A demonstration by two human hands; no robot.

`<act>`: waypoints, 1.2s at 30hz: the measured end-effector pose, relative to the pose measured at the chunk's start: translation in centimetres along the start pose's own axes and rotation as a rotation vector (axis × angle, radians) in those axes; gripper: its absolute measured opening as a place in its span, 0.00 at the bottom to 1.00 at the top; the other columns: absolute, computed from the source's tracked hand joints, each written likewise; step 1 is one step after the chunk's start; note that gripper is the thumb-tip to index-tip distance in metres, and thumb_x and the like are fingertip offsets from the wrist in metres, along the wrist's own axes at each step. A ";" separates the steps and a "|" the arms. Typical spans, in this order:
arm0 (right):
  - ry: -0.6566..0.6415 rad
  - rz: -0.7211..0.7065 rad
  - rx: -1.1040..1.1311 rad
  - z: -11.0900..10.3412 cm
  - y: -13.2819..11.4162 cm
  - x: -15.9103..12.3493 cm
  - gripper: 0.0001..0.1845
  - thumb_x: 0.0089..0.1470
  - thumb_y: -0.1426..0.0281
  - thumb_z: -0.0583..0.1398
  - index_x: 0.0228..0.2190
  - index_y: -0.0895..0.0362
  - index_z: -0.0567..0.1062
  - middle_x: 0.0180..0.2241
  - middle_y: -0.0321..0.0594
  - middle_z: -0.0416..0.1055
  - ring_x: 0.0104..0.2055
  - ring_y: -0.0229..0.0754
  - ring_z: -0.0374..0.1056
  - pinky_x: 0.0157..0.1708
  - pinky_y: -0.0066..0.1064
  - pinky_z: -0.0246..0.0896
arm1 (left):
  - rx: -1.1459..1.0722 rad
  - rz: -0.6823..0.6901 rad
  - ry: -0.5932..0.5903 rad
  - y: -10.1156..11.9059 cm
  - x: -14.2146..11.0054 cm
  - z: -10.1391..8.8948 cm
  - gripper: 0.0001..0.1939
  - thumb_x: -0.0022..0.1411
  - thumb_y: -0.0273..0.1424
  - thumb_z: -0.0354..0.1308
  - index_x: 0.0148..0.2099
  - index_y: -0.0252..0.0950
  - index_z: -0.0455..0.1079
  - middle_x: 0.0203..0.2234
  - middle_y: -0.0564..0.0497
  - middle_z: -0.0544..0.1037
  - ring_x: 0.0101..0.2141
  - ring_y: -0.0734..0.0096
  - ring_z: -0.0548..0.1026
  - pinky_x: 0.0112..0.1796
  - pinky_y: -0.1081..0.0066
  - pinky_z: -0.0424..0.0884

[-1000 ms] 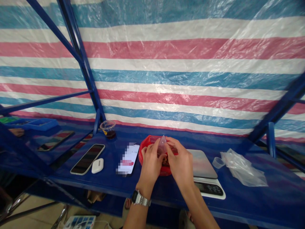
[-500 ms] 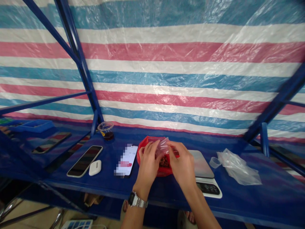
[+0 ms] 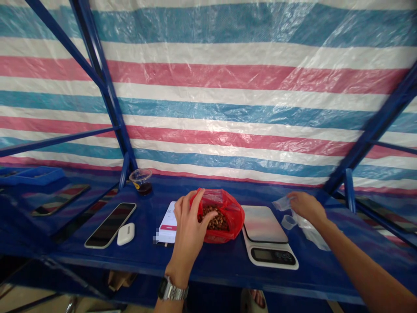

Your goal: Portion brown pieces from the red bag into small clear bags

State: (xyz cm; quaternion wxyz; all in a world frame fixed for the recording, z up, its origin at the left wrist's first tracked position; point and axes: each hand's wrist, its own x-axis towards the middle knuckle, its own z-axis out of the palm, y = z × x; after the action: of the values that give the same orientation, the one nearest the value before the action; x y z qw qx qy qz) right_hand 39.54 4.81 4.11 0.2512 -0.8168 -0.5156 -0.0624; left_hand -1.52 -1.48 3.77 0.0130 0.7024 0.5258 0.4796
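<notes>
Fingers point(image 3: 199, 201) of the left hand point(image 3: 187, 230) are spreading over the mouth of a crinkled red plastic bag point(image 3: 231, 213), one fingertip reaching toward the brown nut-like pieces point(image 3: 216, 221) heaped inside, too many to count. The bag is sitting on a blue tarp-covered table point(image 3: 208, 265), its long axis running sideways and its mouth gaping upward. Toward 3 o'clock, the right hand point(image 3: 306, 206) is pressing its fingers together, pinching a small clear plastic piece point(image 3: 282, 203) that is pointing toward 9 o'clock. Just beneath that hand are one clear plastic cup point(image 3: 288, 222) and one crumpled clear bag point(image 3: 311, 230). One digital kitchen scale point(image 3: 265, 237) is standing beside the red bag at 3 o'clock. At 9 o'clock, a blurred-screen phone point(image 3: 167, 221), a dark-screened phone point(image 3: 110, 225) and a white earbud case point(image 3: 125, 234) are lying flat. A cup of dark liquid point(image 3: 140, 181) is standing at 10 o'clock.
</notes>
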 end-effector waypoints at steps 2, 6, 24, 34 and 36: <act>-0.105 -0.036 -0.166 0.2 0.5 -0.1 0.17 0.47 0.75 0.62 0.39 0.56 0.86 0.39 0.56 0.81 0.41 0.61 0.76 0.41 0.45 0.67 | 0.014 -0.008 0.016 0.1 0.1 -0.1 0.27 0.67 0.38 0.62 0.66 0.47 0.65 0.57 0.44 0.71 0.57 0.51 0.64 0.59 0.50 0.64; 0.076 -0.169 -0.208 -0.9 -1.7 -1.9 0.23 0.57 0.70 0.57 0.52 0.57 0.80 0.49 0.61 0.77 0.52 0.67 0.71 0.48 0.53 0.65 | 0.069 -0.063 0.086 0.3 0.4 -0.3 0.18 0.71 0.37 0.56 0.60 0.44 0.71 0.52 0.43 0.73 0.53 0.52 0.66 0.57 0.50 0.65; -0.342 -0.348 0.237 -0.7 -15.8 -10.5 0.19 0.61 0.78 0.53 0.51 0.54 0.73 0.34 0.43 0.80 0.34 0.47 0.77 0.32 0.30 0.55 | 0.046 -0.267 -0.139 -1.8 0.3 0.6 0.30 0.58 0.10 0.45 0.58 0.30 0.73 0.46 0.38 0.78 0.48 0.56 0.76 0.52 0.59 0.71; -0.295 -0.380 0.177 -0.6 -16.0 -11.3 0.24 0.61 0.77 0.52 0.57 0.55 0.72 0.47 0.49 0.80 0.47 0.52 0.77 0.43 0.36 0.66 | 0.060 -0.221 -0.129 -0.9 0.6 1.8 0.32 0.58 0.10 0.44 0.61 0.31 0.71 0.46 0.39 0.78 0.47 0.54 0.74 0.53 0.55 0.71; -0.205 -0.452 0.215 -0.5 -15.7 -11.5 0.25 0.60 0.77 0.54 0.59 0.57 0.70 0.53 0.51 0.76 0.54 0.52 0.73 0.51 0.39 0.66 | 0.039 -0.241 -0.114 -1.0 0.6 1.6 0.33 0.58 0.10 0.43 0.61 0.31 0.71 0.46 0.39 0.77 0.47 0.55 0.73 0.53 0.56 0.71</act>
State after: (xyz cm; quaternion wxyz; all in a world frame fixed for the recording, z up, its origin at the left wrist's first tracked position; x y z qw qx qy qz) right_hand 20.57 0.59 5.83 0.2624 -0.6516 -0.7114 0.0212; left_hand -1.21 0.21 2.80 0.0867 0.6603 0.6141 0.4235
